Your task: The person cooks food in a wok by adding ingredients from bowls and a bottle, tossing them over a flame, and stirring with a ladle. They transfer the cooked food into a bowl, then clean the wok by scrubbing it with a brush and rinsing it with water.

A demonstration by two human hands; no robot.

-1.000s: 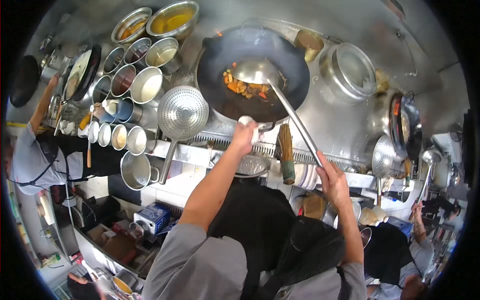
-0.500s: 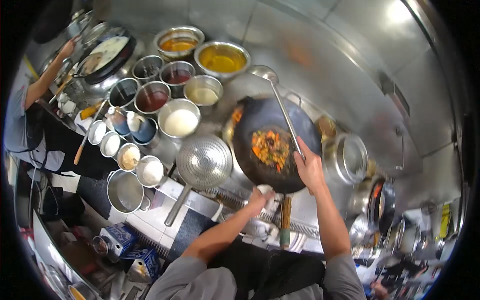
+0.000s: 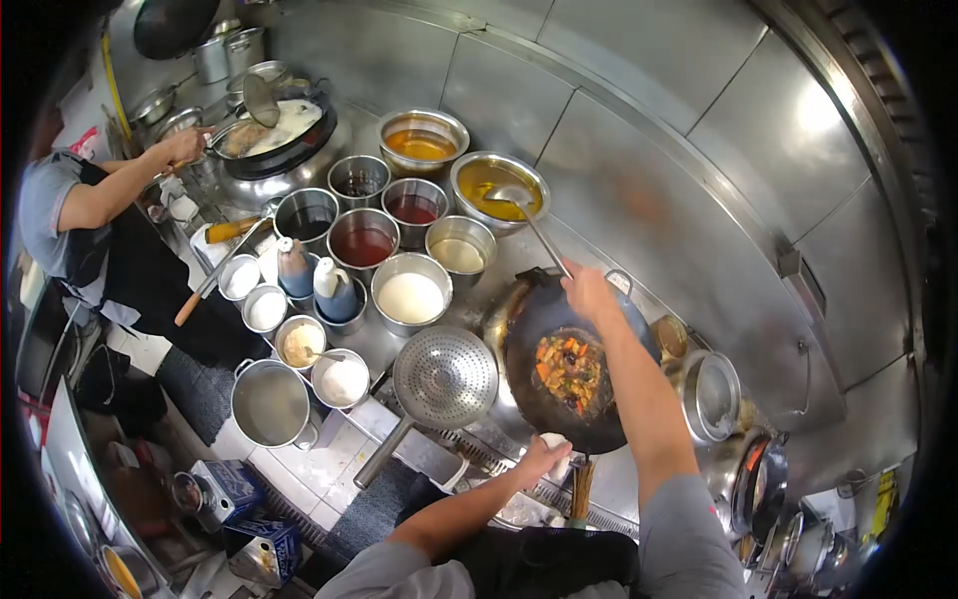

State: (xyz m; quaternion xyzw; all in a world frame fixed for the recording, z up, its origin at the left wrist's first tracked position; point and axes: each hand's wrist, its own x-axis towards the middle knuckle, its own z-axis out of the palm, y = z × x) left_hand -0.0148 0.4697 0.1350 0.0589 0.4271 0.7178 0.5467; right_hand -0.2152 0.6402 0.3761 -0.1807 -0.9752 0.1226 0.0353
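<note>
Steel ladle (image 3: pixel 538 228) clasped in my right grip (image 3: pixel 591 292), cloth (image 3: pixel 556 441) bunched in my left grip (image 3: pixel 542 463), I'd tilt gently at the oil bowl (image 3: pixel 487 224).

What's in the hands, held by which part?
Right hand: ladle, by the handle. Left hand: white cloth at the near rim of the wok; whether it also grips the wok's handle can't be told.

Wok (image 3: pixel 544 311) partly behind right forearm (image 3: pixel 641 399)
</note>
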